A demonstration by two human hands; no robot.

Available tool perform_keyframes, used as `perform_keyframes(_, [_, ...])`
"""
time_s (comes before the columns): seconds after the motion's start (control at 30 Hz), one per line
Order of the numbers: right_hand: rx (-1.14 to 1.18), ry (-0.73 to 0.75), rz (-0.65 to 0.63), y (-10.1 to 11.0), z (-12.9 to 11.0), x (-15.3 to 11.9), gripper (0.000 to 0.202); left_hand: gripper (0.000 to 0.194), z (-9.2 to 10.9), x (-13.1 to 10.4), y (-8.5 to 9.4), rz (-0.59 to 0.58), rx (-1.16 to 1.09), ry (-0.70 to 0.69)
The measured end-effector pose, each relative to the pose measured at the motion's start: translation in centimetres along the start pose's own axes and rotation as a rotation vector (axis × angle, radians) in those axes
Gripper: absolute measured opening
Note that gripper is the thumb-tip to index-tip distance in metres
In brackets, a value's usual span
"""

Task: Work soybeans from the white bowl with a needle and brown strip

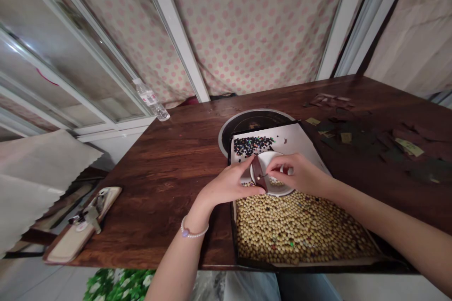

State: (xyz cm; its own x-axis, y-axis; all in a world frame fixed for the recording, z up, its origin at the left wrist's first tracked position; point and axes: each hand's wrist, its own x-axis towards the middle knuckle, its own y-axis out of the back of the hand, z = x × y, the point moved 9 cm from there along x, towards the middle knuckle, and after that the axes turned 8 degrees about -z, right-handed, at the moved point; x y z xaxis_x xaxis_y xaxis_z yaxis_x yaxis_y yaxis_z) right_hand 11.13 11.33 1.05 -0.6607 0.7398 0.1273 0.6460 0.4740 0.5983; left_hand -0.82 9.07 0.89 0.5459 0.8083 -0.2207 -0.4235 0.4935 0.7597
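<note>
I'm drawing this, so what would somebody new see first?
Probably the yellowish beads filling the near part of the tray. Next, the left hand holding a brown strip over a white dish in the tray, with the right hand close beside it. Behind the table, a pink-spotted curtain stands out too.

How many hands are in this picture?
2. The left hand holds the brown strip by its ends, and the right hand is just beside it, over the white bowl. I see no others.
</note>
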Motion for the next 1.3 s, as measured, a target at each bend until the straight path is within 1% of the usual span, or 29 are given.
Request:
perform_keyframes(0.2, [0.179, -0.051, 0.115, 0.7, 1.3, -0.1, 0.011, 0.091, 0.0, 0.0, 0.0, -0.004, 0.002, 0.003])
perform_keyframes(0.3, [0.235, -0.055, 0.142, 0.9, 1.7, -0.2, 0.010, 0.092, -0.1, -0.1, -0.1, -0.014, 0.002, 0.015])
perform_keyframes(0.43, [0.268, -0.030, 0.166, 1.1, 1.5, -0.2, 0.008, 0.092, -0.1, 0.0, -0.1, -0.014, 0.000, 0.017])
perform_keyframes(0.53, [0.233, -0.021, 0.184, 1.2, 1.3, -0.4, 0.008, 0.092, -0.1, 0.0, -0.2, -0.013, -0.001, 0.014])
perform_keyframes(0.63, [0.134, -0.009, 0.183, 1.1, 0.8, -0.5, 0.013, 0.093, -0.1, 0.0, -0.2, -0.016, 0.000, 0.010])
perform_keyframes(0.8, [0.041, 0.029, 0.049, -0.1, 0.1, -0.5, 0.015, 0.093, 0.0, 0.0, -0.2, -0.025, -0.001, 0.014])
perform_keyframes(0.83, [0.031, 0.035, 0.043, -0.2, 0.0, -0.5, 0.016, 0.093, 0.0, 0.0, -0.2, -0.024, 0.002, 0.017])
perform_keyframes(0.87, [0.019, 0.040, 0.059, -0.2, 0.0, -0.4, 0.017, 0.093, 0.0, 0.0, -0.2, -0.022, 0.007, 0.020])
perform_keyframes(0.97, [-0.023, 0.067, 0.170, 0.6, -0.3, -0.5, 0.020, 0.094, 0.1, 0.0, -0.2, -0.016, 0.035, 0.032])
perform_keyframes(1.03, [-0.041, 0.091, 0.204, 0.8, -0.5, -0.4, 0.020, 0.095, 0.1, -0.1, -0.2, -0.019, 0.058, 0.040])
perform_keyframes(1.3, [-0.042, 0.122, 0.137, 0.4, -0.6, -0.3, 0.017, 0.094, 0.1, -0.1, -0.3, -0.041, 0.063, 0.034])
